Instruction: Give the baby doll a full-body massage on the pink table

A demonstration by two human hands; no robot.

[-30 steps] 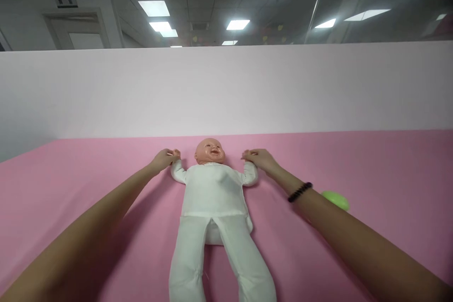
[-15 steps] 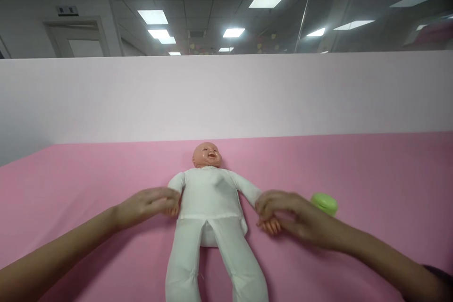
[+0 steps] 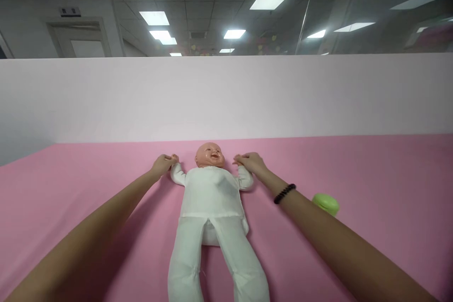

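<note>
A baby doll (image 3: 211,193) with a white cloth body lies on its back on the pink surface (image 3: 116,188), its head toward the far wall. Both of the doll's arms are bent upward beside its head. My left hand (image 3: 163,164) is closed on the doll's hand at the left of the picture. On the other side, my right hand (image 3: 252,162) grips the doll's other hand, whose small fingers poke out past mine. A black coiled band (image 3: 285,193) circles my right wrist.
A round green object (image 3: 326,204) rests on the pink surface, just beyond my right forearm. Behind the doll rises a low white wall (image 3: 226,96). Glass above it shows ceiling lights, and a door (image 3: 79,40) stands at the far left.
Both my hands have moved up and away from me, bringing the doll's arms from beside its waist to beside its head. The doll's body and the green object stay put.
</note>
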